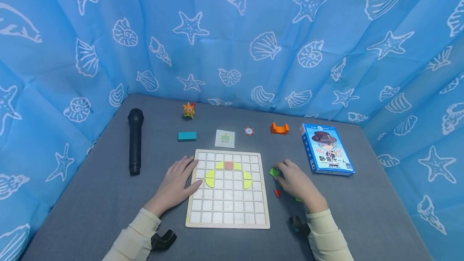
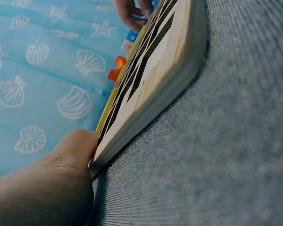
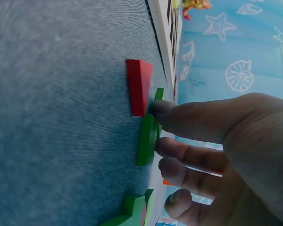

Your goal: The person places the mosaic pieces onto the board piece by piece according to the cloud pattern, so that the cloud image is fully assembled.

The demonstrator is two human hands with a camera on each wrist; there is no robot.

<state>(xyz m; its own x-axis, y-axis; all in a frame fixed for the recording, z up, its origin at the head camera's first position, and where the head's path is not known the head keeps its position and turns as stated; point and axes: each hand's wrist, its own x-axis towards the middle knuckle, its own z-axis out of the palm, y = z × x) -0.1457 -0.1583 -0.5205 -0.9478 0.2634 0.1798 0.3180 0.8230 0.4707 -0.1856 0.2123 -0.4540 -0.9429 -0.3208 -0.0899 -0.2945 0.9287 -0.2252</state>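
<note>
A wooden grid board (image 1: 228,212) lies at the middle of the grey table, with yellow curved pieces (image 1: 210,178) and a brown square (image 1: 228,165) set in its upper rows. My left hand (image 1: 179,182) rests flat on the board's left edge; in the left wrist view its thumb (image 2: 70,150) touches the board's rim (image 2: 151,101). Right of the board, my right hand (image 1: 295,182) curls its fingertips (image 3: 166,147) onto a flat green piece (image 3: 147,139) lying on the table. A red triangle (image 1: 277,193) lies beside it, and another green piece (image 3: 129,212) sits nearer my wrist.
Behind the board lie a black microphone (image 1: 135,140), a teal block (image 1: 187,136), a small card (image 1: 225,138), a chip (image 1: 248,131), an orange holder (image 1: 279,128) and an orange toy figure (image 1: 188,110). A blue game box (image 1: 326,149) lies at the right. Blue seashell curtains close off three sides.
</note>
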